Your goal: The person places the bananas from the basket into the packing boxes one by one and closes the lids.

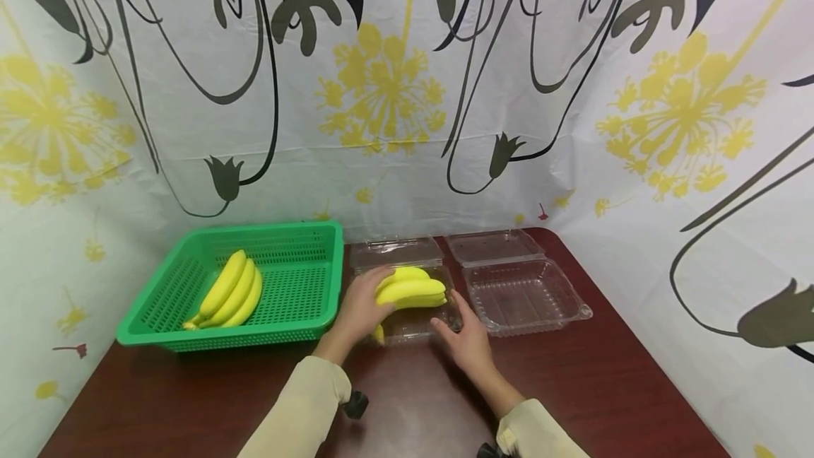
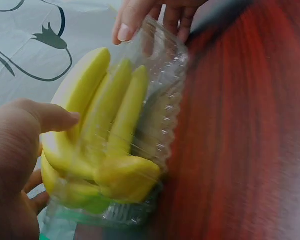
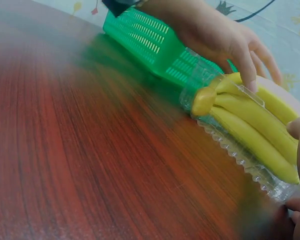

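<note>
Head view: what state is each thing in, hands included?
Green basket, upright
Basket bananas, lying inside it
Left container, open
Right container, open
Container bananas, in the left container
Left hand, gripping container bananas
Right hand, open at the left container's right end

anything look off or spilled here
Nothing stands out as spilled or damaged. One banana bunch sits in the left clear box, another bunch lies inside the green basket, and the right clear box stands open.
</note>
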A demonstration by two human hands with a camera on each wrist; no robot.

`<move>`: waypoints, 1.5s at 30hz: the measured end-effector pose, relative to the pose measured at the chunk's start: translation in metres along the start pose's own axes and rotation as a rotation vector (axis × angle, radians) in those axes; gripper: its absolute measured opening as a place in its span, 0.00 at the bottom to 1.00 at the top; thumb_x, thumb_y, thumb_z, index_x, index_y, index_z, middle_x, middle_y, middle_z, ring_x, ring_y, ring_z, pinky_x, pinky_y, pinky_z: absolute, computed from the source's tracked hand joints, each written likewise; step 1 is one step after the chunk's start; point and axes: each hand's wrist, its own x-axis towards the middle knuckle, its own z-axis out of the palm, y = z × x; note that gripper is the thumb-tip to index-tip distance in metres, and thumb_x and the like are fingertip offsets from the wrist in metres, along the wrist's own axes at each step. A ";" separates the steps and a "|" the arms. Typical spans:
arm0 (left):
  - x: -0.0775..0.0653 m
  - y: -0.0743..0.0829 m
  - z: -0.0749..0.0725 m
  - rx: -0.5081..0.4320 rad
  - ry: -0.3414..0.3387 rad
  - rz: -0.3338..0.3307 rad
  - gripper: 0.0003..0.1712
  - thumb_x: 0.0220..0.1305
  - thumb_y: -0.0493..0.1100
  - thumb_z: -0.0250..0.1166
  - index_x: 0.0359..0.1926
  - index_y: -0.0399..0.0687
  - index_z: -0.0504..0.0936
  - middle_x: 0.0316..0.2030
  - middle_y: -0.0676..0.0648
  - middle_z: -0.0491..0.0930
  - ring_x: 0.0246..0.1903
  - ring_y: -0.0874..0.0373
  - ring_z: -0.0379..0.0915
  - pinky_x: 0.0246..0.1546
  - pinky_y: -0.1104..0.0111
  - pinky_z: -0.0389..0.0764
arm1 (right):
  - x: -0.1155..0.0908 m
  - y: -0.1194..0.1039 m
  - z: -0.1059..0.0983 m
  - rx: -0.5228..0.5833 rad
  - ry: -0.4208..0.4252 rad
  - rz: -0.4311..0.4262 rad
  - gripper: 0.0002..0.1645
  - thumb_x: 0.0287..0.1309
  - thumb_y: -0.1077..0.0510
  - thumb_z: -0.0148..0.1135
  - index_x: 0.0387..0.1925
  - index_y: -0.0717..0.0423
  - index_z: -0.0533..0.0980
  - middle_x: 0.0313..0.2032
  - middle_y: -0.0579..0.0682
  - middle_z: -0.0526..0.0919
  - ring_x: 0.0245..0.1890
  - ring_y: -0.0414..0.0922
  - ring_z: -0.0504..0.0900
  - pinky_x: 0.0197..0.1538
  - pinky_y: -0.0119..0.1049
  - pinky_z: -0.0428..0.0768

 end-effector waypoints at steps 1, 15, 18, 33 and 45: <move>-0.002 -0.001 0.000 0.005 0.025 0.005 0.34 0.51 0.42 0.73 0.62 0.48 0.77 0.62 0.45 0.72 0.63 0.45 0.64 0.63 0.51 0.63 | 0.000 0.000 0.000 0.000 -0.002 0.001 0.43 0.53 0.48 0.72 0.68 0.53 0.67 0.60 0.57 0.76 0.60 0.58 0.73 0.58 0.56 0.70; -0.040 -0.011 0.008 -0.300 0.117 -0.223 0.36 0.59 0.40 0.69 0.67 0.47 0.68 0.73 0.40 0.48 0.69 0.41 0.51 0.57 0.48 0.68 | 0.001 0.000 0.002 -0.013 -0.018 0.012 0.43 0.54 0.49 0.72 0.69 0.53 0.65 0.61 0.57 0.75 0.62 0.57 0.71 0.60 0.56 0.68; -0.045 -0.013 0.010 -0.338 0.129 -0.258 0.36 0.59 0.41 0.69 0.68 0.49 0.67 0.74 0.42 0.47 0.69 0.40 0.51 0.58 0.45 0.67 | 0.001 0.001 0.002 -0.014 -0.017 0.010 0.43 0.55 0.49 0.71 0.69 0.53 0.65 0.61 0.57 0.75 0.62 0.57 0.71 0.60 0.56 0.69; -0.067 -0.026 0.023 -0.607 0.200 -0.275 0.39 0.59 0.43 0.70 0.70 0.50 0.65 0.70 0.42 0.59 0.60 0.42 0.66 0.56 0.50 0.72 | 0.002 0.002 -0.001 0.016 -0.027 0.013 0.42 0.56 0.50 0.71 0.70 0.52 0.65 0.63 0.58 0.72 0.63 0.57 0.69 0.61 0.56 0.67; -0.074 -0.028 0.022 -0.602 0.192 -0.303 0.43 0.57 0.46 0.72 0.71 0.57 0.64 0.67 0.45 0.65 0.59 0.41 0.68 0.57 0.49 0.70 | 0.002 -0.004 -0.004 0.046 -0.049 0.013 0.45 0.55 0.55 0.72 0.70 0.58 0.62 0.65 0.62 0.69 0.64 0.60 0.67 0.62 0.58 0.66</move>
